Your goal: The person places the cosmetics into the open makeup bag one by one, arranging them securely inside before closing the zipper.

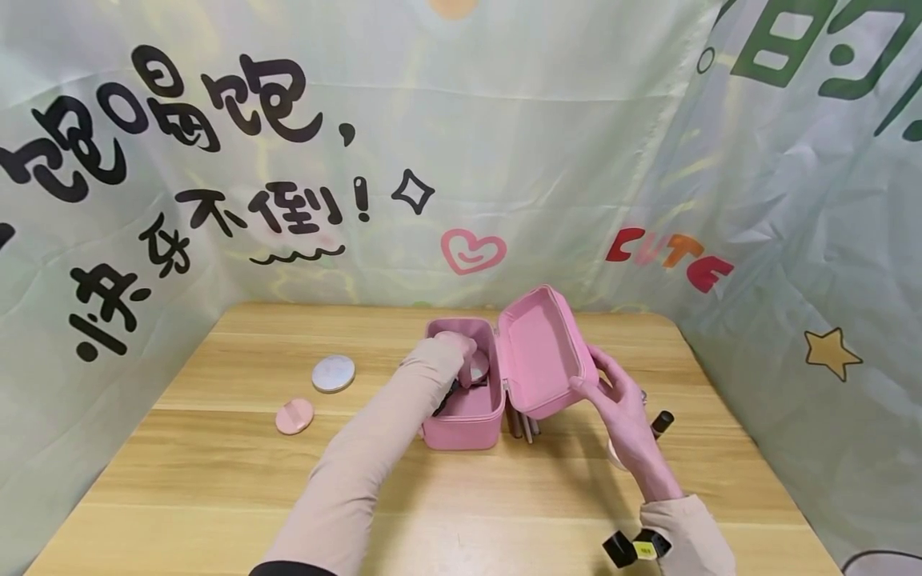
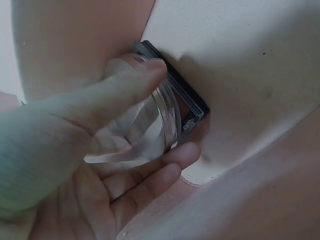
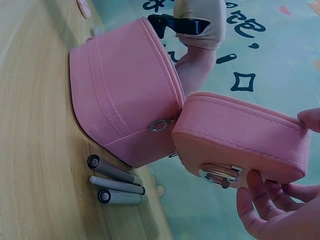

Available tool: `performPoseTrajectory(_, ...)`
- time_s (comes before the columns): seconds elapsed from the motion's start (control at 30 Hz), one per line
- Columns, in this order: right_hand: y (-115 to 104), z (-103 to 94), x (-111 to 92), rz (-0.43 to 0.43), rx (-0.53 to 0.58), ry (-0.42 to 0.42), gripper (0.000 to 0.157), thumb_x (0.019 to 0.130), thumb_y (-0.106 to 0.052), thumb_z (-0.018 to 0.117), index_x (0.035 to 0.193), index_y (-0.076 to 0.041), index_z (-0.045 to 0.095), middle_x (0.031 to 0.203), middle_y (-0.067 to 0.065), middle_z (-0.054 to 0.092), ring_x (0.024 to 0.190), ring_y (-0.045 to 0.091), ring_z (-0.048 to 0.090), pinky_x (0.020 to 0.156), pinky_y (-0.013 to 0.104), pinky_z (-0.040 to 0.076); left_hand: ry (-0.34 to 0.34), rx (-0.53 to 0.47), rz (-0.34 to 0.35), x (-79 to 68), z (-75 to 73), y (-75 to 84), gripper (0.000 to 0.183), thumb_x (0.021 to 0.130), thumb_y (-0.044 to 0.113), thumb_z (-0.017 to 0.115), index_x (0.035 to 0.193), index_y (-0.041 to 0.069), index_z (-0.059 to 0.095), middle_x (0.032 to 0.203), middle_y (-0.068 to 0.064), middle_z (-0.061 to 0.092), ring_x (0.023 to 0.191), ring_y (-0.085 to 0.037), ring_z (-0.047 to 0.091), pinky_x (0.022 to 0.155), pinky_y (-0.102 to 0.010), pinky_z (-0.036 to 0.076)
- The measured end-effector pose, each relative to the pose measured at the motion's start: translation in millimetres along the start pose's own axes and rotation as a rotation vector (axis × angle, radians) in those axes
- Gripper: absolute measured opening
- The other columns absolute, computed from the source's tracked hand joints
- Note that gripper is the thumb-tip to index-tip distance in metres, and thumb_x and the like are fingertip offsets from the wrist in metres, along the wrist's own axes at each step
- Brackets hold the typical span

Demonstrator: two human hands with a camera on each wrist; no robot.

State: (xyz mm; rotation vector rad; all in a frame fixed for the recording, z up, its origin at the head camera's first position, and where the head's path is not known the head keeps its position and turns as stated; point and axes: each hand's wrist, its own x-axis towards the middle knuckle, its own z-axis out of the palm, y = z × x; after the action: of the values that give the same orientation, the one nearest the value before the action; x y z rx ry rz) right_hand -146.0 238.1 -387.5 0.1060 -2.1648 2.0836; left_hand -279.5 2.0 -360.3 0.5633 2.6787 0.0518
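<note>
A pink cosmetic case [image 1: 461,434] stands on the table with its lid [image 1: 540,352] swung out to the right. My left hand [image 1: 458,352] reaches down inside the case. In the left wrist view, its thumb and fingers close around a round compact [image 2: 167,117] with a clear part and a shiny rim. Against the compact lies a flat black rectangular case [image 2: 175,77]. My right hand [image 1: 623,408] holds the lid by its outer edge, thumb on the rim and fingers behind. A metal buckle [image 3: 220,174] sits on the lid's outside.
Several pen-like tubes [image 3: 117,185] lie beside the case, under the lid. Left of it are a round white compact [image 1: 334,374] and a pink puff [image 1: 294,416]. A black-capped tube [image 1: 662,423] is by my right wrist. Printed fabric [image 1: 576,160] hangs behind the table.
</note>
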Motion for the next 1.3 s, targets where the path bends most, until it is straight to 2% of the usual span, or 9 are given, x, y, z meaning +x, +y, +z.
performPoseTrajectory(0.17, 0, -0.6, 0, 0.000, -0.011, 0.001, 0.061, 0.097, -0.005, 0.060, 0.153, -0.001, 0.035, 0.136, -0.004, 0.048, 0.113, -0.006, 0.060, 0.094, 0.011, 0.049, -0.003, -0.039, -0.051, 0.7, 0.3, 1.1, 0.035, 0.076, 0.008, 0.083, 0.107, 0.014, 0.070, 0.120, -0.001, 0.068, 0.108, -0.014, 0.057, 0.102, -0.029, 0.049)
performPoseTrajectory(0.27, 0, -0.6, 0, -0.001, -0.012, 0.001, 0.062, 0.097, -0.006, 0.060, 0.153, -0.001, 0.035, 0.136, -0.004, 0.048, 0.113, -0.006, 0.060, 0.094, 0.011, 0.049, -0.018, -0.043, -0.107, 14.9, 4.9, 0.2, 0.034, 0.075, 0.008, 0.083, 0.106, 0.016, 0.072, 0.122, 0.003, 0.066, 0.110, -0.011, 0.056, 0.102, -0.027, 0.049)
performPoseTrajectory(0.57, 1, -1.4, -1, -0.012, -0.021, -0.005, 0.063, 0.097, -0.007, 0.061, 0.153, 0.001, 0.034, 0.133, -0.008, 0.050, 0.113, -0.006, 0.060, 0.094, 0.011, 0.049, -0.097, -0.015, -0.168, 93.8, 33.7, -21.6, 0.029, 0.066, 0.016, 0.084, 0.091, 0.021, 0.071, 0.120, 0.005, 0.063, 0.106, -0.008, 0.055, 0.097, -0.025, 0.049)
performPoseTrajectory(0.67, 1, -1.4, -1, -0.009, -0.021, -0.006, 0.063, 0.098, -0.008, 0.061, 0.153, 0.002, 0.034, 0.132, -0.009, 0.050, 0.114, -0.006, 0.060, 0.095, 0.010, 0.049, -0.078, 0.009, -0.126, 69.9, 24.0, -16.0, 0.029, 0.069, 0.017, 0.085, 0.095, 0.019, 0.072, 0.121, 0.002, 0.065, 0.109, -0.011, 0.057, 0.100, -0.027, 0.049)
performPoseTrajectory(0.8, 2, -1.4, -1, -0.001, -0.024, -0.005, 0.063, 0.098, -0.009, 0.061, 0.154, 0.001, 0.033, 0.133, -0.009, 0.050, 0.114, -0.007, 0.060, 0.095, 0.010, 0.049, -0.060, 0.048, -0.041, 19.5, 2.7, -3.4, 0.029, 0.080, 0.018, 0.081, 0.106, 0.013, 0.070, 0.119, -0.003, 0.067, 0.110, -0.016, 0.058, 0.102, -0.030, 0.049)
performPoseTrajectory(0.97, 2, -2.1, 0, -0.007, -0.024, 0.000, 0.063, 0.098, -0.009, 0.061, 0.154, 0.001, 0.034, 0.133, -0.009, 0.050, 0.114, -0.007, 0.060, 0.095, 0.010, 0.049, -0.098, -0.017, 0.028, 1.8, -8.3, -4.9, 0.024, 0.088, 0.020, 0.073, 0.109, 0.010, 0.067, 0.109, -0.005, 0.068, 0.102, -0.017, 0.058, 0.094, -0.026, 0.049)
performPoseTrajectory(1.13, 3, -2.3, 0, -0.011, -0.021, 0.000, 0.063, 0.098, -0.009, 0.061, 0.154, 0.001, 0.034, 0.134, -0.007, 0.050, 0.114, -0.006, 0.060, 0.095, 0.010, 0.049, -0.196, -0.304, 0.079, 0.2, -16.5, -14.9, 0.028, 0.096, 0.015, 0.064, 0.119, -0.001, 0.062, 0.118, -0.019, 0.073, 0.114, -0.031, 0.067, 0.090, -0.029, 0.055)
performPoseTrajectory(1.23, 3, -2.2, 0, -0.012, -0.021, -0.002, 0.063, 0.098, -0.010, 0.061, 0.154, 0.001, 0.034, 0.135, -0.008, 0.050, 0.115, -0.007, 0.060, 0.095, 0.010, 0.049, -0.141, -0.503, 0.041, -4.8, -19.8, -19.0, 0.018, 0.092, 0.010, 0.067, 0.107, 0.001, 0.064, 0.103, -0.016, 0.074, 0.099, -0.032, 0.070, 0.076, -0.027, 0.057)
performPoseTrajectory(1.3, 2, -2.1, 0, -0.015, -0.019, -0.001, 0.062, 0.098, -0.010, 0.061, 0.154, 0.001, 0.034, 0.135, -0.009, 0.050, 0.115, -0.006, 0.060, 0.095, 0.010, 0.049, -0.076, -0.795, -0.051, -19.7, -18.6, -17.0, 0.011, 0.086, 0.006, 0.068, 0.094, 0.008, 0.061, 0.096, -0.009, 0.066, 0.087, -0.027, 0.063, 0.067, -0.025, 0.052)
